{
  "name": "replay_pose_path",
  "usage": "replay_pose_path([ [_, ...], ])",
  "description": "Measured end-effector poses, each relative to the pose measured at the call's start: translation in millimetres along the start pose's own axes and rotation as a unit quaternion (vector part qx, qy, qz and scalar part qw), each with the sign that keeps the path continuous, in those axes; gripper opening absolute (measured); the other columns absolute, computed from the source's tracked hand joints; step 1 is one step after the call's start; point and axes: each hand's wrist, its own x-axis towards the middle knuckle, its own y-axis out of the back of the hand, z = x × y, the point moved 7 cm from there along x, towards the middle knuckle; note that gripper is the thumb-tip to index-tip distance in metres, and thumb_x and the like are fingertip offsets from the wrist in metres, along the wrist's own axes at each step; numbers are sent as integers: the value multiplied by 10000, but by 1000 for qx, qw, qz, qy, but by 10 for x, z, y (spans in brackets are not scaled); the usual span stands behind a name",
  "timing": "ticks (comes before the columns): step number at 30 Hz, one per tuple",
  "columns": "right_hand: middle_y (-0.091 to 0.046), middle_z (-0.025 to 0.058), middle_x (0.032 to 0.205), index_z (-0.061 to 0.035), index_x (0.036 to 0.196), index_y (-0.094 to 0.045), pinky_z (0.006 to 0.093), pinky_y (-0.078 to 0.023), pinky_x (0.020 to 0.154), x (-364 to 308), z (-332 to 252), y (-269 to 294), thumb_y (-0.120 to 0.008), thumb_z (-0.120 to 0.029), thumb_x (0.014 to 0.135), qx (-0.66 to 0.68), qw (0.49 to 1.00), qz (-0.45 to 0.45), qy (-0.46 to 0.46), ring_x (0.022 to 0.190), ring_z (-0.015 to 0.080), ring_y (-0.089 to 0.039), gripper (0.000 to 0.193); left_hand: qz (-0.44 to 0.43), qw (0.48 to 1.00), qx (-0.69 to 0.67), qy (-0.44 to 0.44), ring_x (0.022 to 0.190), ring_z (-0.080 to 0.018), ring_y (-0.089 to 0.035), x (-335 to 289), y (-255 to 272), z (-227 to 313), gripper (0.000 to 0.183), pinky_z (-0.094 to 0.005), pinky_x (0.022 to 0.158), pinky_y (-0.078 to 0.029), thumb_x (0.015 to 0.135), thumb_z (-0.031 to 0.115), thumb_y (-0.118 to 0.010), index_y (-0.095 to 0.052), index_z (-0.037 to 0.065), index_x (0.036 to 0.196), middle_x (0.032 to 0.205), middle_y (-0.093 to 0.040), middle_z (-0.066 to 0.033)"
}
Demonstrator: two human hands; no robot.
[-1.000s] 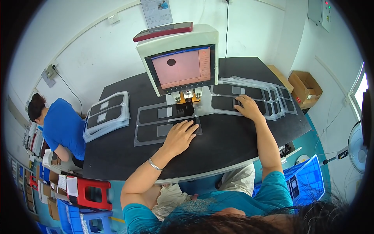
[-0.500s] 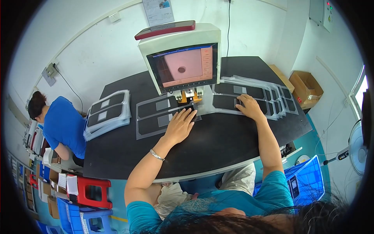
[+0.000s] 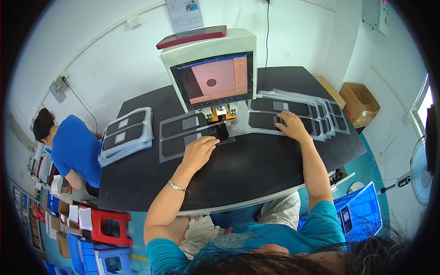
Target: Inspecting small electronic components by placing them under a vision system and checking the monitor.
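My left hand (image 3: 200, 152) rests at the near edge of a clear-framed sheet with dark panels (image 3: 172, 145). Its fingers are bent but fairly flat, lying close together; the thumb is hidden. Beyond the fingertips, a glossy dark piece (image 3: 222, 131) lies below the inspection machine (image 3: 208, 43). The machine's screen (image 3: 215, 78) shows a dark round spot on pink. My right hand (image 3: 293, 127) lies on a fanned pile of similar sheets (image 3: 263, 120), fingers slightly apart and fingertips touching the top one.
Another stack of sheets (image 3: 126, 133) lies at the left of the black table (image 3: 247, 178). A red-edged flat object (image 3: 192, 36) sits on the machine. Cardboard boxes (image 3: 360, 105) stand beyond the right end. A co-worker in blue (image 3: 75, 144) is at the left, near a red stool (image 3: 110, 224).
My left hand has drawn back toward me and slightly left, uncovering the glossy dark piece. My right hand stays on its pile.
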Motion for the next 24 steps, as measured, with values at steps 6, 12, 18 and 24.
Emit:
replay_pose_path([
  [6,-609,159,1276,-44,1194,-657,434,-439,1034,18,-21,-18,-702,-270,841,3,1000,-18,-9,1205,353,-562,421,35,998,33,30,1094,-273,-644,192,-156,-302,364,-372,894,-550,878,-21,-583,-673,125,1199,1235,-663,-50],
  [12,-636,158,1209,-49,1147,-676,457,-464,989,6,24,-15,-717,-272,822,4,1000,7,6,1170,347,-585,396,-32,997,54,52,1347,-275,-479,249,-311,-394,706,-385,1098,-437,791,-177,-491,-494,149,1418,1450,-519,-84],
  [18,-638,149,1205,-54,1148,-676,451,-469,984,19,-12,-8,-719,-269,820,4,1000,5,12,1168,344,-584,395,-38,998,18,48,1391,-280,-430,229,-350,-461,768,-394,1143,-393,751,-225,-454,-469,126,1434,1486,-475,-111],
  [24,-639,157,1211,-45,1156,-670,422,-479,981,53,-77,66,-727,-168,804,109,994,28,15,1145,355,-591,377,14,997,39,58,1341,-307,-478,197,-283,-464,587,-409,1121,-406,825,-151,-486,-544,88,1358,1408,-546,-127],
])
